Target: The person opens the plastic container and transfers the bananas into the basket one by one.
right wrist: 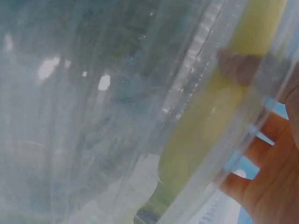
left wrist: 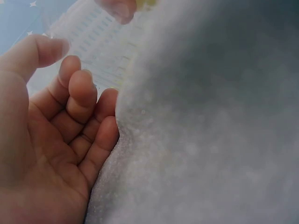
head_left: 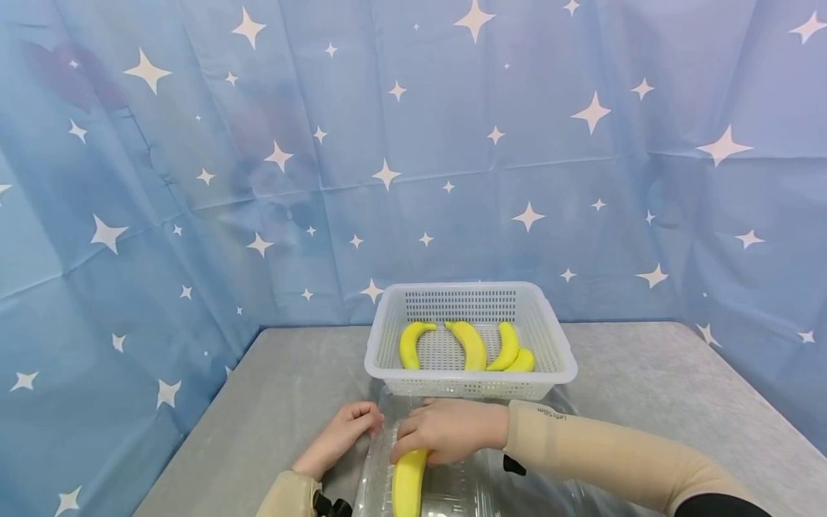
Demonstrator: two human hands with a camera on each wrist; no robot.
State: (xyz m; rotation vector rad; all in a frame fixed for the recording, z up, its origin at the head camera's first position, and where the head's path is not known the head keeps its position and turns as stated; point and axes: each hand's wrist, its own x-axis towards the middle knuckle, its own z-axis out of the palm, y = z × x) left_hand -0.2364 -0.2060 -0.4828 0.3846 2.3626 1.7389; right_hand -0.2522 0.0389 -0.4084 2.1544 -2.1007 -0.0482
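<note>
My right hand (head_left: 446, 429) grips the far end of a yellow banana (head_left: 407, 488) from above. That banana lies lengthwise over the left part of a clear plastic container (head_left: 484, 495). In the right wrist view, the thumb (right wrist: 238, 67) presses on the banana (right wrist: 201, 126), seen through see-through plastic, with the fingers behind it. My left hand (head_left: 352, 431) rests beside the container's far left corner, its fingers loosely curled around nothing. The left wrist view shows the palm side of that hand (left wrist: 56, 135), next to a blurred grey surface (left wrist: 201, 149).
A white perforated basket (head_left: 549, 359) stands just beyond the container, against the starry blue curtain (head_left: 452, 143). Several bananas (head_left: 468, 345) lie inside it. The grey table (head_left: 646, 373) extends to both sides.
</note>
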